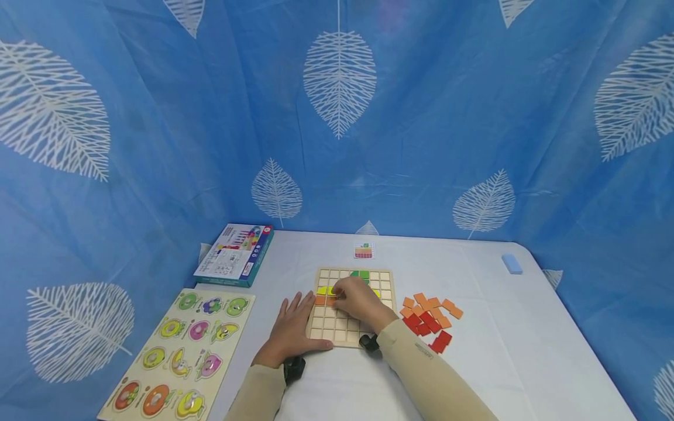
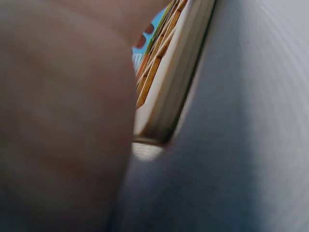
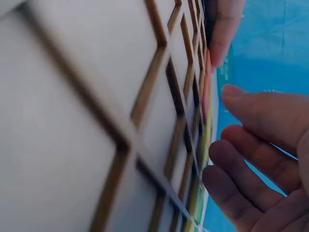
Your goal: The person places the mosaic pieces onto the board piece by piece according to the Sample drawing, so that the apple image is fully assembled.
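A wooden grid board (image 1: 326, 323) lies on the white table, with green tiles (image 1: 364, 275) near its top, yellow tiles (image 1: 322, 290) below and orange tiles (image 1: 320, 300) under those. My left hand (image 1: 292, 330) rests with spread fingers along the board's left side, thumb by the lower edge. In the left wrist view the palm (image 2: 63, 106) covers much of the frame beside the board's edge (image 2: 166, 106). My right hand (image 1: 360, 301) is over the board by the orange row; in the right wrist view its fingers (image 3: 251, 150) are loosely bent, with no tile visible between them.
Loose orange tiles (image 1: 419, 298) and red tiles (image 1: 430, 323) lie right of the board. A small picture card (image 1: 364, 251) is behind it. At left are a box (image 1: 231, 254) and a fruit puzzle board (image 1: 181, 333). A blue block (image 1: 511, 264) sits far right.
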Action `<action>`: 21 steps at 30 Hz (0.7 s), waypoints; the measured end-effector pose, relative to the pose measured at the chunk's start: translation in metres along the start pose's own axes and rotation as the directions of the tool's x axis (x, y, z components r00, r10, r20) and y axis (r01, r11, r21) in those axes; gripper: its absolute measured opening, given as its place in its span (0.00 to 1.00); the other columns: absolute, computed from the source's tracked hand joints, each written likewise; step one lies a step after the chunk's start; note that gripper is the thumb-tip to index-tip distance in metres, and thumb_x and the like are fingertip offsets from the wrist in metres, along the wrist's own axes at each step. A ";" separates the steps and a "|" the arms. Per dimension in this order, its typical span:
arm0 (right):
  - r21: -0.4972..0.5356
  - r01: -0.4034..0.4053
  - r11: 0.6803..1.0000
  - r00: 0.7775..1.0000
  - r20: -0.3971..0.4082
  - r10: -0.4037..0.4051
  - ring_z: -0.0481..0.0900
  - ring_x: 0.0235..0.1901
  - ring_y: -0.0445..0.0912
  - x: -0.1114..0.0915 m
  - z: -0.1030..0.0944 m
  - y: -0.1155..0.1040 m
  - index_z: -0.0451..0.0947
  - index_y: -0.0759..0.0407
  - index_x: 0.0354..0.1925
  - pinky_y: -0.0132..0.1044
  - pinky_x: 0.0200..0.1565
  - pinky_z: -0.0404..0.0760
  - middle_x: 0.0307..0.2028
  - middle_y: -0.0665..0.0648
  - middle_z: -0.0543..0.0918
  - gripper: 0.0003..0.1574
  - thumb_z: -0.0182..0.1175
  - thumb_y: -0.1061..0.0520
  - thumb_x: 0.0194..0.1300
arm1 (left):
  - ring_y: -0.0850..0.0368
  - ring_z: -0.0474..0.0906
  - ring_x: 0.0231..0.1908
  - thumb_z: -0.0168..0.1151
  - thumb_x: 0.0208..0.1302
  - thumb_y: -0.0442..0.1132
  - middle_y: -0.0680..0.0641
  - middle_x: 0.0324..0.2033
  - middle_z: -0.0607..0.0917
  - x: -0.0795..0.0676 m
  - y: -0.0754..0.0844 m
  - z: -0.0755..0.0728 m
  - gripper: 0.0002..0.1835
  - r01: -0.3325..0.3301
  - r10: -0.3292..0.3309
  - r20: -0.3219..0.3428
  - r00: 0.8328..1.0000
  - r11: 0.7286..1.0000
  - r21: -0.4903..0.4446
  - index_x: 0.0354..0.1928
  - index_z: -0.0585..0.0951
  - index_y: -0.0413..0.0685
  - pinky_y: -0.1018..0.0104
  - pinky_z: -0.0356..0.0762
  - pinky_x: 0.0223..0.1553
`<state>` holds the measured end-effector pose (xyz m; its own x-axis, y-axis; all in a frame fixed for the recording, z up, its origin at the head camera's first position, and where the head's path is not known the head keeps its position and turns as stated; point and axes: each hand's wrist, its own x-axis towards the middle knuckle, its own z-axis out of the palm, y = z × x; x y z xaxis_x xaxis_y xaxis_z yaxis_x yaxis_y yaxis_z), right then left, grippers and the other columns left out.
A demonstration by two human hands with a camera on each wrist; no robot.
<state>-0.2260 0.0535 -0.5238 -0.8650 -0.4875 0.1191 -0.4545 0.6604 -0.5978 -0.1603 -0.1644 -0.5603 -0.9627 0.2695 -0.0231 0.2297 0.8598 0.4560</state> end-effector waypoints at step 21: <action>0.060 -0.292 0.955 0.949 -0.107 0.297 0.82 0.50 0.55 -0.061 -0.094 0.087 0.87 0.61 0.55 0.52 0.52 0.86 0.50 0.58 0.86 0.19 0.74 0.59 0.67 | 0.42 0.45 0.81 0.72 0.38 0.82 0.46 0.80 0.61 0.001 0.002 0.001 0.73 0.018 -0.018 -0.002 1.000 1.000 0.003 0.82 0.61 0.46 0.40 0.34 0.78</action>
<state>-0.2327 0.1944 -0.5086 -0.9784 -0.2059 0.0203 -0.1690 0.7384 -0.6529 -0.1602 -0.1617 -0.5601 -0.9670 0.2532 -0.0290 0.2130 0.8655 0.4533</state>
